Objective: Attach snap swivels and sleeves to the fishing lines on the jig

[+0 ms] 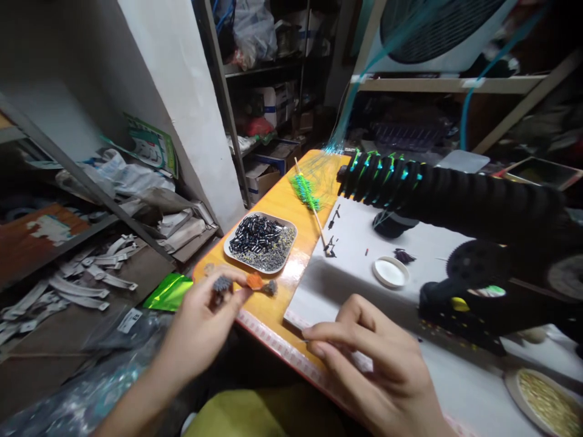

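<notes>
My left hand [204,315], fingers closed, holds a small dark grey bristly bundle [222,285] near the table's front edge. Just beyond its fingertips are a fuzzy orange piece [254,280] and a small dark grey piece [272,287]. To the right, my right hand [368,358] pinches thumb and forefinger together on something thin, too small to name. Behind my left hand sits a white tray [291,250] of dark shiny tubes and small grey and yellow bits.
A stick with green bristles [306,191] lies behind the tray. A black ribbed cylinder with green ties [410,176] extends across the right. Nearby are a round white dish [390,272] and a bowl of yellowish pieces [514,388]. Shelves stand left.
</notes>
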A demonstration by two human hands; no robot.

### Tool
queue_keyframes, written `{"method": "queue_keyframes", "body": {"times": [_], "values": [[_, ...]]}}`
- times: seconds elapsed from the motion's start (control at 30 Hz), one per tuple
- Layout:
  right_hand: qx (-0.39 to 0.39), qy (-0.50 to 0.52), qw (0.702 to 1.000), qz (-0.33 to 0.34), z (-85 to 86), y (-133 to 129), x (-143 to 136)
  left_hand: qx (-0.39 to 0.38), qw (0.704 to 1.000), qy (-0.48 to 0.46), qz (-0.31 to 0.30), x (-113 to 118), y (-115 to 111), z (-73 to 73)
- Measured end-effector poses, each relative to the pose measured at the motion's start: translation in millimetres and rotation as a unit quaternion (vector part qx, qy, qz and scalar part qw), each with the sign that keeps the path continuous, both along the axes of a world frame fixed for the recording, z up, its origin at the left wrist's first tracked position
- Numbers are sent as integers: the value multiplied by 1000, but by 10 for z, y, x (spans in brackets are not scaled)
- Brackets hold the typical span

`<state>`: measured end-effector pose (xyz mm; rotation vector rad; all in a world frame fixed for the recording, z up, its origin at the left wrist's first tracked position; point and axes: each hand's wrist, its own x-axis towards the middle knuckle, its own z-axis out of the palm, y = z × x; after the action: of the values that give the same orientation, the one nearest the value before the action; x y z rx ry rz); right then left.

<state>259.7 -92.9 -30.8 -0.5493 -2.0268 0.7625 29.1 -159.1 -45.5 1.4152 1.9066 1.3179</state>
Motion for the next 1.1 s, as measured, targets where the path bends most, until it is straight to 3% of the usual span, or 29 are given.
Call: {"method": "queue_keyframes", "body": {"times": [0.13, 0.3, 0.43, 0.53, 0.73, 1.1], "values": [[-39, 44, 998, -12, -3, -26, -20, 12, 971, -229, -65, 537, -49, -17], [-58, 64, 996, -37, 0, -25, -11, 66, 945, -306, -93, 851, 7, -86], [-75, 61, 995, -36, 31, -32, -12, 86, 949, -285, -103, 853, 7, -101], [-75, 56, 995, -29, 44, -43, -18, 46, 943, -315, -99, 854, -12, -88], [-49, 37, 998, -23, 1, -29, -8, 13, 875, -476, -86, 855, -67, -109], [-1, -2, 1000, -9, -13, 25, 0, 52, 902, -428, -16, 740, -150, -63]]}}
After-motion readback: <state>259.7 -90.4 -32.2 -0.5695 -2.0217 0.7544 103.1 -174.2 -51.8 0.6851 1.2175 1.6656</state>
